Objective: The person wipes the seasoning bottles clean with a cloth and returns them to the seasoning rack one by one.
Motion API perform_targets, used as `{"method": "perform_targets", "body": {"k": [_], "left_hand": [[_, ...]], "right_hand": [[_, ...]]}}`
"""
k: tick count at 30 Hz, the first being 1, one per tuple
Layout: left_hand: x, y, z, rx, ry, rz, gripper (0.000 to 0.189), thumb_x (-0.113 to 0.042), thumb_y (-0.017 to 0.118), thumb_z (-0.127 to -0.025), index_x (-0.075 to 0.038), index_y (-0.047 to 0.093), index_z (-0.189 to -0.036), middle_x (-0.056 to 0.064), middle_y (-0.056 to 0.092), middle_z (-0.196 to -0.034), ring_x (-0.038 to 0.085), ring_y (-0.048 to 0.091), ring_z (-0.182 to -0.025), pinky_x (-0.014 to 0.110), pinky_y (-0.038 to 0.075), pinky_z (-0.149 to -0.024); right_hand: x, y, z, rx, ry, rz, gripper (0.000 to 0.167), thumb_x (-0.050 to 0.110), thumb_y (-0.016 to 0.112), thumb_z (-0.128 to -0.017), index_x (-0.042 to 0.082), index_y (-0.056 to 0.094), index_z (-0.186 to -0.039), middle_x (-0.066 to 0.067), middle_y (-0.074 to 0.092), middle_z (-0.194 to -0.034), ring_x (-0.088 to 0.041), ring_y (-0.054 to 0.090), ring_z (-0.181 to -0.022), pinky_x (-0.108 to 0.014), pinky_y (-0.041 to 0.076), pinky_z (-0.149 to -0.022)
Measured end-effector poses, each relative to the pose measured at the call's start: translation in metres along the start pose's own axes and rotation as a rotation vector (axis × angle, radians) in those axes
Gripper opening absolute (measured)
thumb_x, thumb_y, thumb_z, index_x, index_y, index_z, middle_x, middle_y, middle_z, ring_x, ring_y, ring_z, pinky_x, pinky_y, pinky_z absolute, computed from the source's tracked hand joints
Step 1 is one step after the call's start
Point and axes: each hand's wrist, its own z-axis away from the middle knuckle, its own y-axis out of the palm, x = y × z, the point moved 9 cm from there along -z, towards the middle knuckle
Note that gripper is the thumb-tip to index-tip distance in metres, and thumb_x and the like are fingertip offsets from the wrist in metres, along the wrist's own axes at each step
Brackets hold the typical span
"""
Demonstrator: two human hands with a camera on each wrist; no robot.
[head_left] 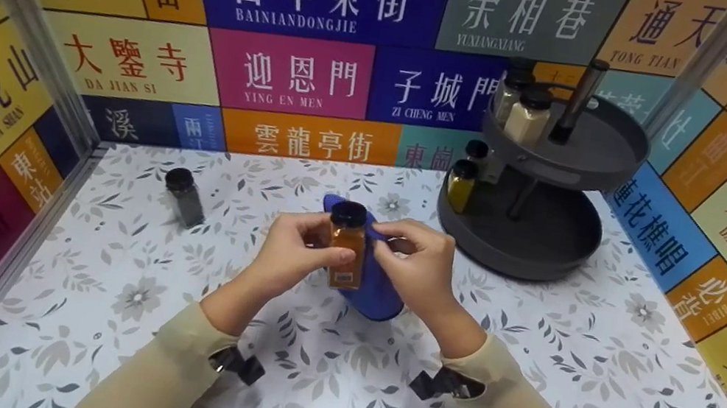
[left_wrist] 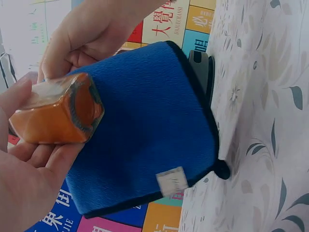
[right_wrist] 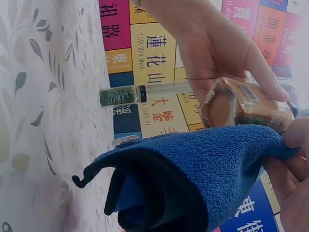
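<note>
My left hand (head_left: pixel 297 250) holds a spice jar (head_left: pixel 348 250) with a black lid and orange-brown powder, raised over the table. Seen in the left wrist view, the jar (left_wrist: pixel 58 111) lies between thumb and fingers with its base toward the camera. My right hand (head_left: pixel 417 262) pinches the edge of a blue cloth (head_left: pixel 379 295) close by the jar. The cloth (right_wrist: pixel 207 169) hangs down from those fingers in the right wrist view, dark-edged and partly folded. A small white tag (left_wrist: pixel 172 181) shows on it. Part of the cloth is hidden behind the jar in the head view.
A jar of dark green herbs (head_left: pixel 185 196) stands on the table to the left. At the back right is a two-tier dark grey rack (head_left: pixel 512 249) with several jars on its left side. Panels with printed signs (head_left: pixel 297 73) wall the floral-patterned table (head_left: pixel 316 390).
</note>
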Motion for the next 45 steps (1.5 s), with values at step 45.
{"method": "perform_targets", "body": {"k": [45], "left_hand": [[0.008, -0.02, -0.001, -0.211, -0.058, 0.015, 0.032, -0.016, 0.088, -0.087, -0.007, 0.081, -0.116, 0.006, 0.077, -0.091, 0.017, 0.067, -0.08, 0.025, 0.056, -0.072]], "right_hand": [[-0.006, 0.016, 0.005, 0.145, 0.057, 0.083, 0.017, -0.005, 0.078, -0.084, 0.008, 0.086, -0.094, -0.006, 0.082, -0.089, -0.015, 0.077, -0.074, -0.026, 0.063, -0.065]]}}
